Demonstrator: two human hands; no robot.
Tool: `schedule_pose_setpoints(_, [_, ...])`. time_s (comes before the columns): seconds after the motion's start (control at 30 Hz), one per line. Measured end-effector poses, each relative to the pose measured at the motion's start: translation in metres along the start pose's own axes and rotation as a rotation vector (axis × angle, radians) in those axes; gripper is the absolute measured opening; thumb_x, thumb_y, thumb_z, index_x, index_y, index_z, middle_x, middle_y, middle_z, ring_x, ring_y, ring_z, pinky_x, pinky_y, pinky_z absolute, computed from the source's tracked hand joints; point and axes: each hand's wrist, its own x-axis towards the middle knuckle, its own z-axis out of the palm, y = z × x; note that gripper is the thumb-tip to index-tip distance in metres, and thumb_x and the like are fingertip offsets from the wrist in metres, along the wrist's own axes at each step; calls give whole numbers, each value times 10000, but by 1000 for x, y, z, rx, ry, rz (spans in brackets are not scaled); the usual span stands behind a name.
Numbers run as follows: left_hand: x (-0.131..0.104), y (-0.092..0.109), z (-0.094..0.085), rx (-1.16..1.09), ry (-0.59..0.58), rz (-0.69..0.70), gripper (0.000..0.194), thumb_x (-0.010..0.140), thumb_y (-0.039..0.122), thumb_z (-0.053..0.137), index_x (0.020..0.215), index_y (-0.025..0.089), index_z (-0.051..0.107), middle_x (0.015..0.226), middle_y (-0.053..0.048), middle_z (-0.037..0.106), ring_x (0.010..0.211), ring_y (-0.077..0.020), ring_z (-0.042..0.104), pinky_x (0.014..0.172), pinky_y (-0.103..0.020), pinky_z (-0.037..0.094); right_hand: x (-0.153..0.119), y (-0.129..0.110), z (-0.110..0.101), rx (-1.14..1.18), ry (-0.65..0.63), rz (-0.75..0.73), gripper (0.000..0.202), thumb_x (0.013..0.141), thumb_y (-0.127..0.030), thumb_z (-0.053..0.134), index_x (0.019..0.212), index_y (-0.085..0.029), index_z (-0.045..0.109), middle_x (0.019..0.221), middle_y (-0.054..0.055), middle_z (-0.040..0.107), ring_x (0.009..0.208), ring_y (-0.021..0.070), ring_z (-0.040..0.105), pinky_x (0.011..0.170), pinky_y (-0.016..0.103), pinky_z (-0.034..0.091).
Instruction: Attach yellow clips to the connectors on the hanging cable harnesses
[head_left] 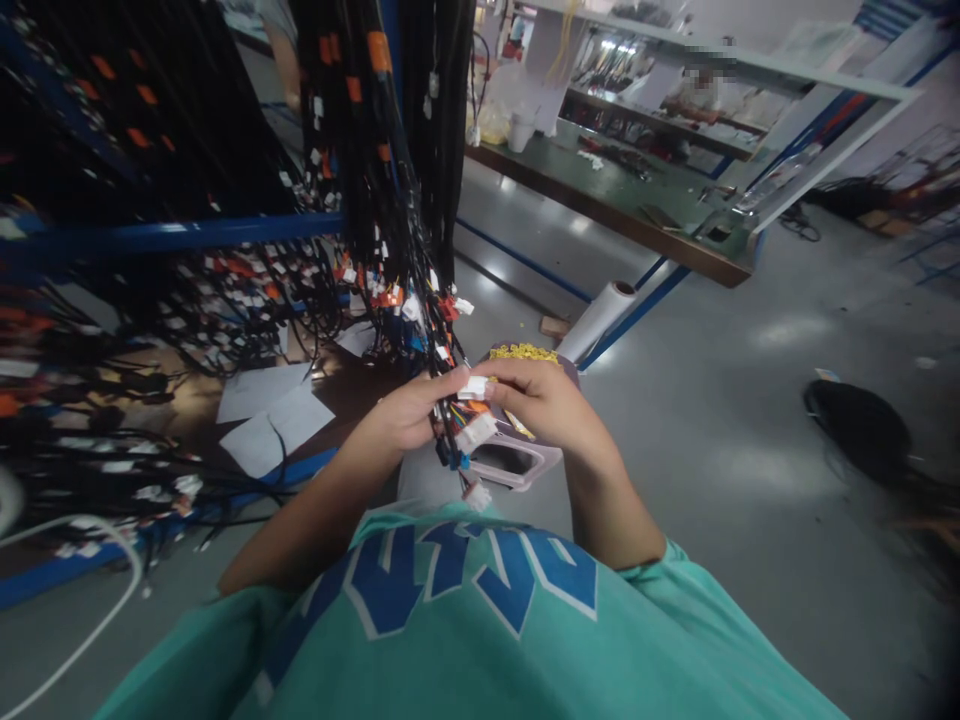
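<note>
Between my two hands is a white plug connector (473, 388) at the end of a black wire harness (420, 240) that hangs from the rack. My left hand (409, 410) is closed round the harness wires, its thumb against the connector's left side. From the other side, my right hand (536, 395) pinches the same connector between thumb and fingers. Just below dangle a larger white connector (477, 430) and coloured wires. Under my right hand lie many small yellow parts (523, 353) in a container, beside a pale-framed case or phone (512, 460).
A blue rack (180, 235) crowded with hanging harnesses fills the left. White paper sheets (262, 425) lie on its lower shelf. Ahead stands a green-topped workbench (600, 185), with a white roll (600, 318) leaning by its leg. A black coil (859, 425) rests on the floor at right.
</note>
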Motion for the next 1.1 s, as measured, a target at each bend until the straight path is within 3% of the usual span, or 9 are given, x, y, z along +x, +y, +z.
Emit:
schedule_pose_setpoints(0.13, [0, 0, 2, 32, -10, -11, 229, 616, 169, 803, 737, 62, 641, 633, -70, 660, 513, -139, 614, 531, -238, 523, 4, 9, 2, 131, 11, 21, 145, 801, -303, 605, 840, -212, 711, 738, -9, 654, 684, 107, 577, 656, 241, 448])
schedule_pose_setpoints(0.27, [-1, -1, -1, 23, -30, 10, 301, 554, 222, 848, 707, 85, 628, 630, -55, 653, 541, -146, 620, 547, -245, 529, 8, 62, -5, 596, 300, 212, 220, 831, -397, 576, 930, -223, 666, 546, -65, 432, 458, 55, 401, 428, 176, 368])
schedule_pose_setpoints(0.4, [-2, 1, -8, 58, -50, 17, 347, 536, 314, 859, 666, 103, 615, 595, -31, 626, 532, -143, 613, 535, -242, 528, 2, 131, -23, 1034, 638, 489, 124, 805, -93, 543, 851, -172, 627, 653, -38, 516, 560, 18, 535, 570, 85, 505])
schedule_pose_setpoints(0.57, [-1, 4, -13, 85, -52, -5, 426, 480, 359, 880, 718, 103, 636, 633, -53, 651, 546, -159, 623, 546, -262, 543, -21, 177, -31, 1070, 777, 604, 270, 746, 87, 470, 737, -161, 576, 688, -39, 567, 554, -18, 581, 639, 7, 502])
schedule_pose_setpoints(0.77, [0, 5, -11, 91, -59, -28, 440, 469, 369, 881, 723, 104, 637, 612, -42, 634, 542, -160, 620, 572, -282, 550, -27, 171, -19, 1121, 788, 628, 290, 810, 68, 427, 824, -152, 616, 777, 6, 675, 714, 19, 674, 763, 69, 538])
schedule_pose_setpoints(0.97, [-2, 6, -8, 105, -16, -37, 309, 575, 240, 821, 738, 104, 596, 611, -42, 627, 573, -173, 636, 569, -281, 561, -22, 150, -11, 1197, 618, 596, 282, 800, 72, 457, 820, -141, 640, 763, 21, 722, 726, 45, 695, 739, 79, 547])
schedule_pose_setpoints(1.1, [-3, 6, -8, 82, -8, -23, 339, 547, 245, 843, 741, 100, 605, 630, -48, 641, 566, -160, 633, 590, -275, 567, -20, 139, -5, 1248, 522, 544, 225, 778, 71, 535, 756, -129, 635, 725, 24, 720, 665, 48, 691, 675, 59, 545])
